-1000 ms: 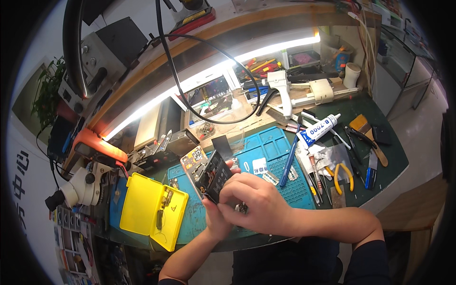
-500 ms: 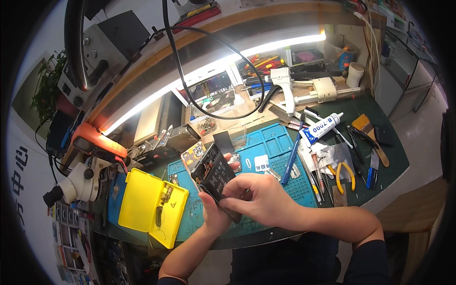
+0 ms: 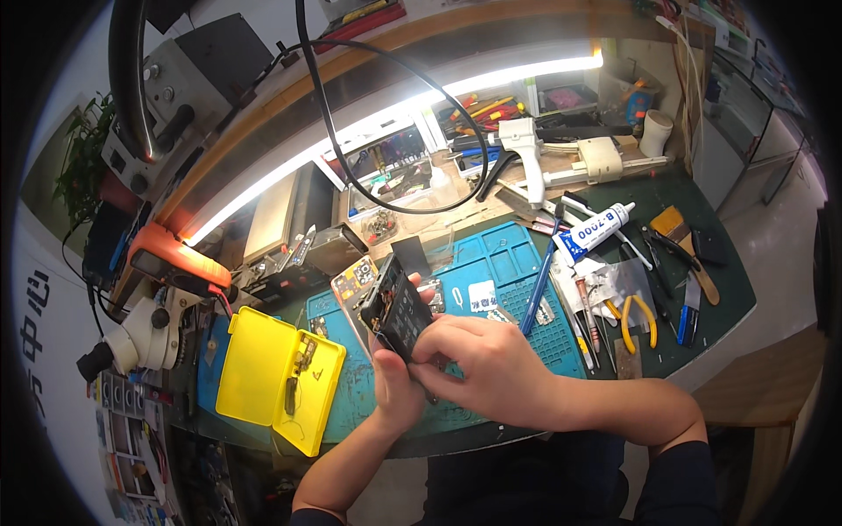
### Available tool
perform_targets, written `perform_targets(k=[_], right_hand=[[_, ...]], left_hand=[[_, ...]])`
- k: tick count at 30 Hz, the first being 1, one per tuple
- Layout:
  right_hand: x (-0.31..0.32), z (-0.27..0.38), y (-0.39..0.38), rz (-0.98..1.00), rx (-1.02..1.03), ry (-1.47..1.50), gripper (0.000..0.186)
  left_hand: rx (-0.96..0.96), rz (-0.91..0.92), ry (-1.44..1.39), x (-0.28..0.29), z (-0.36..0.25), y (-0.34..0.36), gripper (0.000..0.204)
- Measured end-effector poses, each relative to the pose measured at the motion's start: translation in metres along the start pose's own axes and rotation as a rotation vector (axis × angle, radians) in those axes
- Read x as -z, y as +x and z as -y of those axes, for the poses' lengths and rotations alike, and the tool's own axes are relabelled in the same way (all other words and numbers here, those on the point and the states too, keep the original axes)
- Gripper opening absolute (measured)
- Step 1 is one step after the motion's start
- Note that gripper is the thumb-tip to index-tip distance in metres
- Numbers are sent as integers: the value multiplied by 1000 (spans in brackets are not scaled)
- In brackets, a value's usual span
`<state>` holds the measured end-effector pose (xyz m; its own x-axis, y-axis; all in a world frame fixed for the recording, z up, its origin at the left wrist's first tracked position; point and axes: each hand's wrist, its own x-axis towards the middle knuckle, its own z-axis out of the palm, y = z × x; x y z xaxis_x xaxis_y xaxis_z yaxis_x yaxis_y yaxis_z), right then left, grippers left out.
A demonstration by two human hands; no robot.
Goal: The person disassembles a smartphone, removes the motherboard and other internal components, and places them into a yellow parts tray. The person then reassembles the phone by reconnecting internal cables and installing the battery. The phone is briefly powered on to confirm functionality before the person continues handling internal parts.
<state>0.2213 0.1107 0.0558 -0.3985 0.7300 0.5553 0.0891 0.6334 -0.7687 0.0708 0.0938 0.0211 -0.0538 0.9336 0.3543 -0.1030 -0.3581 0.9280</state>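
My left hand (image 3: 399,394) holds an opened smartphone (image 3: 396,307) tilted up over the blue work mat (image 3: 360,412), its thumb along the near edge and fingertips showing past the far side. The phone's back is off, so a black battery and some inner parts are bare. My right hand (image 3: 487,364) is closed in a pinch against the phone's lower right part. What sits between its fingertips is hidden. Just behind the phone, a pale panel with small parts on it (image 3: 353,282) is partly covered by it.
Left of my hands lies an open yellow plastic case (image 3: 250,377) with small parts. A microscope (image 3: 140,342) and an orange multimeter (image 3: 180,263) stand beyond it. At right are a glue tube (image 3: 601,230), yellow-handled pliers (image 3: 645,320) and several tools. A black cable (image 3: 326,123) loops overhead.
The phone has turned slightly in my left hand, standing a little more upright. My right hand's fingers have shifted slightly at its lower edge. The whole view has moved a little.
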Motion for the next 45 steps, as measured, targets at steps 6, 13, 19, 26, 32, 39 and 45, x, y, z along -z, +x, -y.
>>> perform_targets(k=[6,13,19,26,32,39,45], right_hand=[[-3,0,-1,1,-35,44,16],[0,-3,2,70,-112,134,32],[-3,-1,2,135,-236,285,31],[-4,1,-1,142,-281,297,33],[-8,4,-2,84,-131,147,36],[-17,-4,-4,10,-122,243,47],[-12,-6,-1,89,-195,335,55]], left_hand=[[69,90,-1,7,2,-3,96],[147,150,-126,8,-4,-3,95],[161,58,-160,1,-10,-5,103],[13,-70,-45,-2,3,-8,104],[-131,-62,82,8,10,-8,97],[8,-93,-39,7,6,-9,95],[54,-73,-43,14,12,-7,91]])
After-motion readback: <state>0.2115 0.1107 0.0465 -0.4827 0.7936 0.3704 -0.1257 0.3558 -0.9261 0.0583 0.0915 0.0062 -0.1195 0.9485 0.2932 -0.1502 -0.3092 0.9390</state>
